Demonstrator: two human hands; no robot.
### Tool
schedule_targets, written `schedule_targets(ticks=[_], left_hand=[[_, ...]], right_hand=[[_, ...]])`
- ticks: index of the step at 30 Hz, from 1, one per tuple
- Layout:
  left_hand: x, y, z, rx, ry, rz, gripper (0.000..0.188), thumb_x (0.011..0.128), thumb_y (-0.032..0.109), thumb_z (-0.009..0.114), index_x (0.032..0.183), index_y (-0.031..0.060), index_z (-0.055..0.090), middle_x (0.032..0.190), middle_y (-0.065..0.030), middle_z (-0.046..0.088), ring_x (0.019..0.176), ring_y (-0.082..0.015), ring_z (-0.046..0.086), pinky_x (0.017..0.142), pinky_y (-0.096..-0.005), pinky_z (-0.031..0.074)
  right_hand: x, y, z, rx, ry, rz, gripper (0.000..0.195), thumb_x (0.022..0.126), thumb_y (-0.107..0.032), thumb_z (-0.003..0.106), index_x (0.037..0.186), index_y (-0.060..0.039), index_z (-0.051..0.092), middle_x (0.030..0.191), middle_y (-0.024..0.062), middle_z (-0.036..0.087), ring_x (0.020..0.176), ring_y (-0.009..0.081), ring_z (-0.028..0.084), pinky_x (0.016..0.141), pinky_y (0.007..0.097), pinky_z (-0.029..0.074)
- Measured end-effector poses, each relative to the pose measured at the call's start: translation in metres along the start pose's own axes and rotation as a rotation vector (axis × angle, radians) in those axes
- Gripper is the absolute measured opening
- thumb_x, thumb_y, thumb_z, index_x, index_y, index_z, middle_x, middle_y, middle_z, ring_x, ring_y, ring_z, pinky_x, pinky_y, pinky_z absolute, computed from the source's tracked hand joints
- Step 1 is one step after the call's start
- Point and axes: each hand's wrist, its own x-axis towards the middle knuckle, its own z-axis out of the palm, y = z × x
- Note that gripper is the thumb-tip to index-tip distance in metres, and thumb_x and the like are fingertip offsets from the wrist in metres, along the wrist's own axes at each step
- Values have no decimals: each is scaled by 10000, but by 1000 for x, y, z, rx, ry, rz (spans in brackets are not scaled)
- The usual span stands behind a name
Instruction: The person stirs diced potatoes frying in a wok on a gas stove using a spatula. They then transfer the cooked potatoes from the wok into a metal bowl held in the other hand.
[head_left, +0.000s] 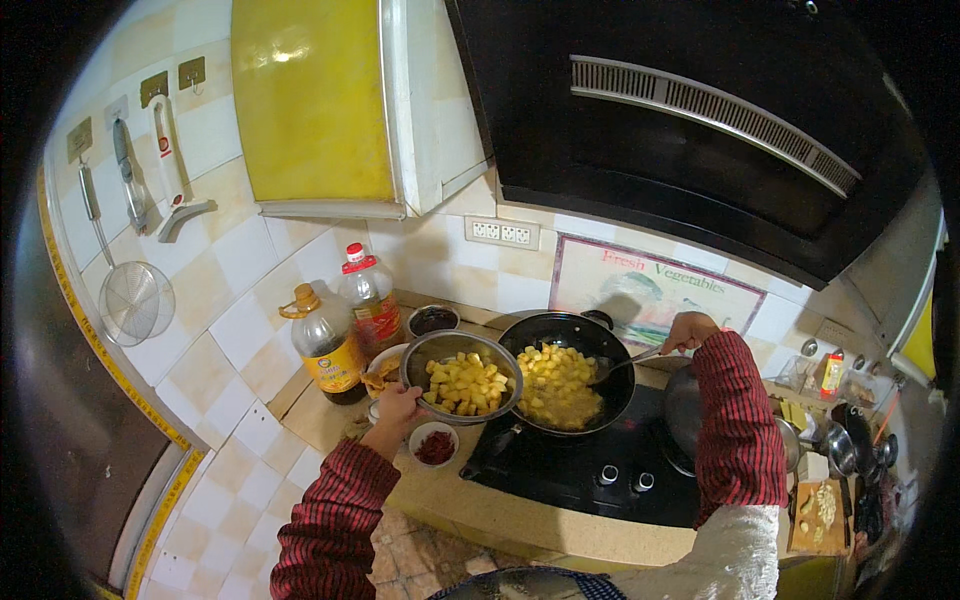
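Observation:
My left hand (397, 409) grips the rim of a stainless steel bowl (465, 343). Yellow diced cubes, apparently potato (466, 384), lie in the bowl, which is tilted beside the left edge of a black wok (559, 330). More yellow cubes (555, 371) sit in bubbling oil inside the wok. With my right hand (690, 332) I hold the handle of a metal cooking utensil (637, 357); its head is at the right side of the cubes in the wok. Just below the bowl stands a small white bowl (422, 459) of dark red dried pieces, perhaps chilli.
Two oil or sauce bottles (330, 360) stand behind the left hand, near a bowl of dark contents (433, 319). A black gas hob (555, 480) carries a covered pan (679, 409). At right lies a cutting board (806, 540) with garlic pieces. A range hood (675, 165) hangs overhead.

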Motion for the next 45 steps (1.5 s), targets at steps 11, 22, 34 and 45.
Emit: schedule_targets(ticks=[11,22,34,45], left_hand=[[0,5,9,36,21,-40,139,798,123,500,800,-13,474,637,-70,518,446,-135,489,472,-249,494],[-4,7,10,11,58,-51,126,793,108,496,757,-10,516,582,-72,508,434,-133,474,446,-269,467],[-7,12,8,29,88,-81,147,804,131,501,805,-17,502,641,-83,540,427,-123,485,429,-240,462],[-1,8,24,-66,80,-61,134,811,97,479,793,-34,500,572,-77,486,399,-138,435,444,-297,458]], right_hand=[[30,-28,32,178,52,-255,346,657,-226,648,440,-67,430,413,12,399,378,86,332,376,278,257],[47,-76,23,847,-171,-866,194,566,-150,622,509,27,565,438,84,438,352,136,287,366,268,242],[26,-82,32,220,161,-509,349,589,-196,645,422,-65,368,408,25,346,377,117,310,379,293,245],[45,19,123,603,35,-582,356,598,-237,727,634,31,494,518,62,518,425,107,469,366,254,343]])
